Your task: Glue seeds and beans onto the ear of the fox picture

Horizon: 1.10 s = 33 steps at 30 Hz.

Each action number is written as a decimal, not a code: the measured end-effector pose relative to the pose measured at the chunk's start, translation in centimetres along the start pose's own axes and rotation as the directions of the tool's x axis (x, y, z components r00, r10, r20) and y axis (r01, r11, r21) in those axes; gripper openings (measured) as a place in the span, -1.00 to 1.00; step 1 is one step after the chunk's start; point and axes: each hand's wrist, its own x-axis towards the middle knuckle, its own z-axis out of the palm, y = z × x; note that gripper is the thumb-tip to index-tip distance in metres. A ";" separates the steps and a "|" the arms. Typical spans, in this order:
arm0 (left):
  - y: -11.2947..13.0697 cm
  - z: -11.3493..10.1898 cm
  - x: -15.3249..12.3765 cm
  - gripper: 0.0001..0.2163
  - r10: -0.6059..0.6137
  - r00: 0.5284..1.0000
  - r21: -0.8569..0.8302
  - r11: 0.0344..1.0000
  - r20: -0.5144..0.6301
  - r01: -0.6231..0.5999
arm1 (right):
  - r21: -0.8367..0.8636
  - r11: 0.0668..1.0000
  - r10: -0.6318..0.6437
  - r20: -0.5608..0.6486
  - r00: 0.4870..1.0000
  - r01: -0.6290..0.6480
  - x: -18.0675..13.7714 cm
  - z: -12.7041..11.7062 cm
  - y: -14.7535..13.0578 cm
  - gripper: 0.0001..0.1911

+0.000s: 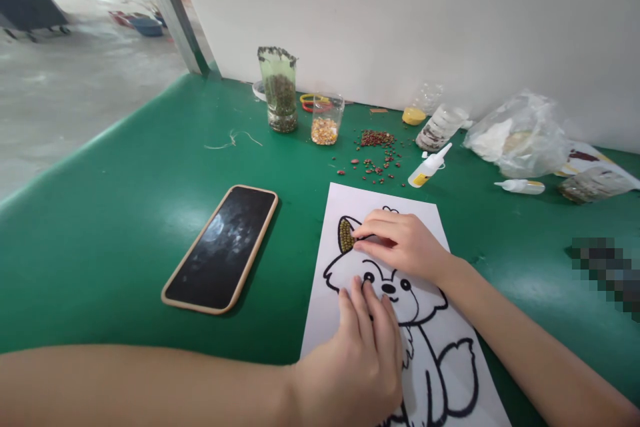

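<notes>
A sheet of white paper (323,320) with a black-outlined cartoon fox lies on the green table. Small green beans (345,237) fill part of the fox's left ear in tight rows. My right hand (407,243) rests over the top of the drawing, thumb and fingertips drawn together at that ear's edge; anything between them is too small or hidden to make out. Across the fox's face and chest, my left hand (367,347) lies on the paper with its fingers stretched out, holding nothing. It covers part of the fox's body.
Left of the paper lies a phone (223,250). Behind stand a green cut bottle of seeds (281,97) and a cup of corn kernels (325,130). Loose reddish beans (377,140), a glue bottle (427,168), another small bottle (523,186) and a plastic bag (520,137) sit rightward.
</notes>
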 end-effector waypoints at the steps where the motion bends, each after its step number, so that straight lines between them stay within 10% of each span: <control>1: 0.0 0.0 0.0 -0.60 0.002 1.000 0.000 1.000 0.000 -0.002 | -0.003 1.000 -0.002 0.001 1.000 0.002 0.0 0.0 0.0 -0.89; 33: 0.0 0.0 0.0 -0.60 -0.001 1.000 -0.001 1.000 -0.007 0.001 | 0.102 0.983 0.153 -0.007 0.988 -0.151 -0.6 -0.1 -0.2 -0.81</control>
